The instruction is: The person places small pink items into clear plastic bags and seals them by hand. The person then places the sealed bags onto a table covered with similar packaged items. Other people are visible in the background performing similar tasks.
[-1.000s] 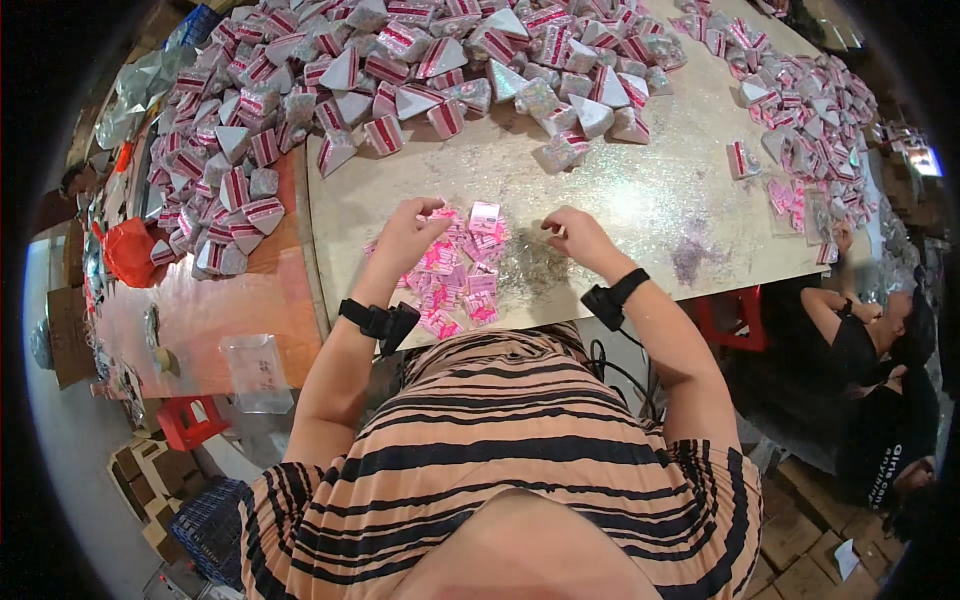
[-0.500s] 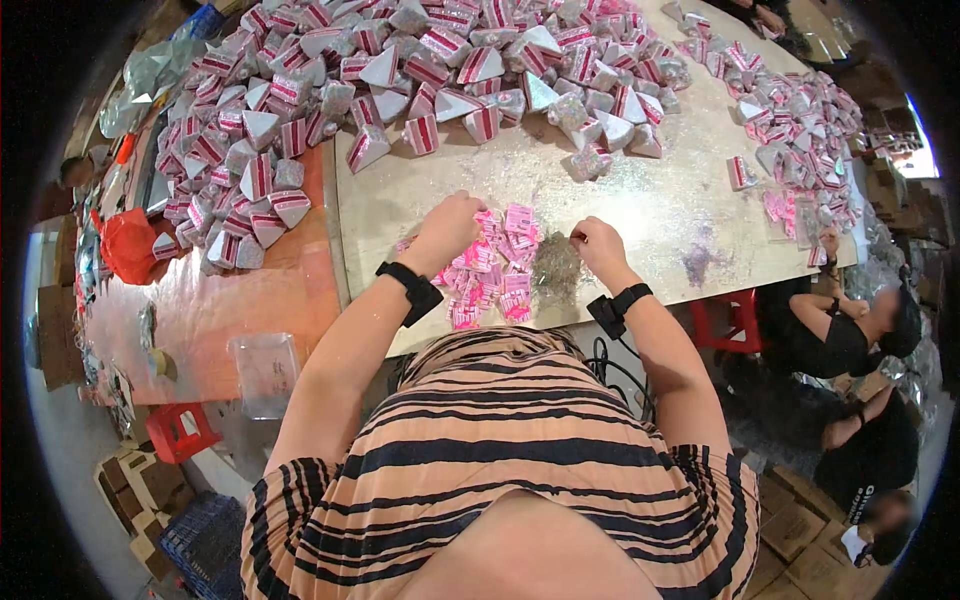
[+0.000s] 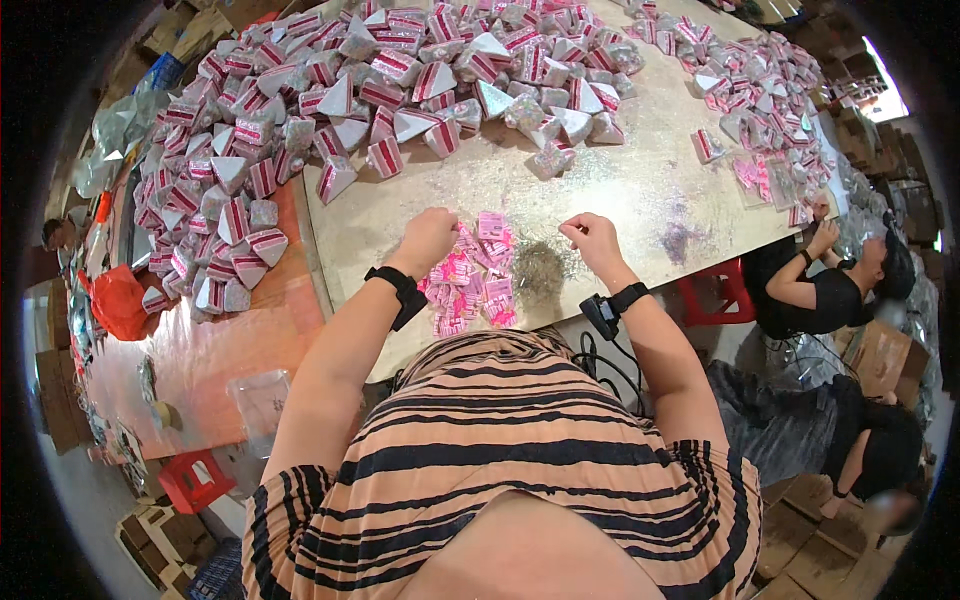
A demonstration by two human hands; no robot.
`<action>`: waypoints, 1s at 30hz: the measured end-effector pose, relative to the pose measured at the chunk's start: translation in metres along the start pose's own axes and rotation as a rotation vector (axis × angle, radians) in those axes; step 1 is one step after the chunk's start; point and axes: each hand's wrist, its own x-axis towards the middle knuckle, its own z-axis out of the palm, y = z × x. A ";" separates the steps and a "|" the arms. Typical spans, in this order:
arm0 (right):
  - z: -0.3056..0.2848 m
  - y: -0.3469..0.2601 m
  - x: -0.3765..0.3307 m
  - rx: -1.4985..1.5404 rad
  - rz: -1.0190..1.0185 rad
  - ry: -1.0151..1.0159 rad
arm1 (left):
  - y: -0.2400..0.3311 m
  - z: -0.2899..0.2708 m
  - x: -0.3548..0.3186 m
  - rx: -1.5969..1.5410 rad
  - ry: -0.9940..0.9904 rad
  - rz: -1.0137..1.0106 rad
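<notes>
A pile of small pink-and-white printed cards or packets point(image 3: 470, 288) lies on the table before me. At its upper left edge is my left hand point(image 3: 430, 240), its fingers curled closed; what they hold, if anything, is hidden. To the right of the pile sits a grey-brown, see-through heap of fine bits point(image 3: 540, 275). My right hand point(image 3: 597, 243) is raised just beyond that heap, thumb and fingertips drawn together in a pinch. Anything between them is too small to make out. Each wrist wears a black strap with a small box.
Many wedge-shaped, cake-slice-like pieces in clear glittery wrap point(image 3: 390, 70) cover the table's far side. More wedges point(image 3: 765, 100) lie at right. An orange-red bag point(image 3: 118, 303) is at left, a clear plastic tray point(image 3: 260, 400) nearer. Two people point(image 3: 840, 290) and a red stool point(image 3: 717, 293) are at right.
My view has turned, so the table's contents sit farther left. My right hand is now farther from the see-through heap. My left hand stays by the pink pile, fingers curled.
</notes>
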 end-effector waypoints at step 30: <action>0.036 -0.087 0.039 0.468 -0.065 -0.486 | 0.048 -0.064 -0.019 -1.060 0.060 -0.415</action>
